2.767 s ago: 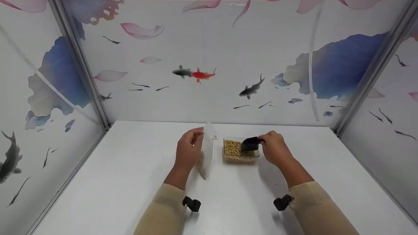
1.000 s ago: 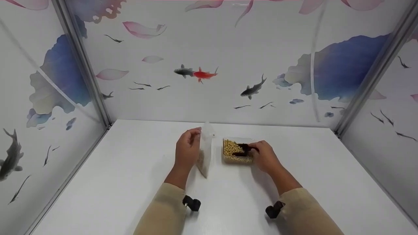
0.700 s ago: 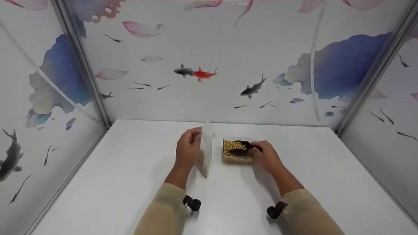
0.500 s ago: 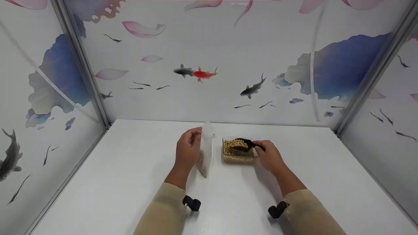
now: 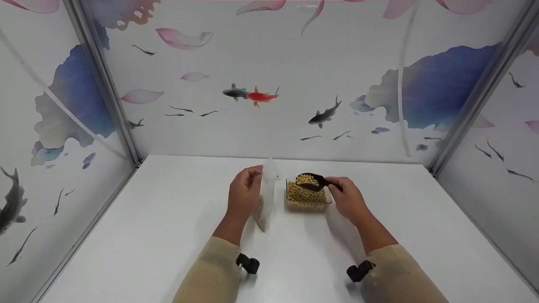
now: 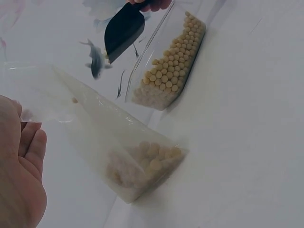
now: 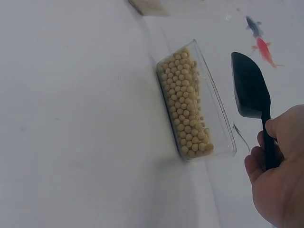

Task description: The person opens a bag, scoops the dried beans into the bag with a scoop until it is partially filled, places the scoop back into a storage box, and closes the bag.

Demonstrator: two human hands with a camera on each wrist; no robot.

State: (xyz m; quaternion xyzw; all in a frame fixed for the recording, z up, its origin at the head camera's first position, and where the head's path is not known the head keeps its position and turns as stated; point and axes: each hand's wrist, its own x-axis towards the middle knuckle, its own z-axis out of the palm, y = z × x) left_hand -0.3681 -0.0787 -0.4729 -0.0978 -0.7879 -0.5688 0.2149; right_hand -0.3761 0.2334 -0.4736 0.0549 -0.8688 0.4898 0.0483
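My right hand (image 5: 348, 197) grips the handle of a black scoop (image 5: 318, 185), whose bowl carries a heap of round yellow beans (image 5: 306, 180). The scoop is raised over a clear rectangular container (image 7: 223, 124) that holds many more soybean-like beans (image 7: 183, 104). To the left, my left hand (image 5: 244, 188) pinches the upper edge of a translucent plastic bag (image 6: 90, 123), holding it upright. Beans (image 6: 152, 156) lie in the bag's bottom corner, and a single one clings near its top. In the right wrist view the scoop's underside faces the camera, hiding its load.
The container and bag stand side by side on a white table (image 5: 177, 235). White panels printed with fish and petals (image 5: 269, 63) enclose the back and sides, joined by metal posts (image 5: 103, 84). A black camera mount sits on each sleeve (image 5: 219, 265).
The right hand has dug the scoop into the beans, tipped it level and lifted it, now loaded, above the container. The left hand keeps holding the bag in nearly the same place.
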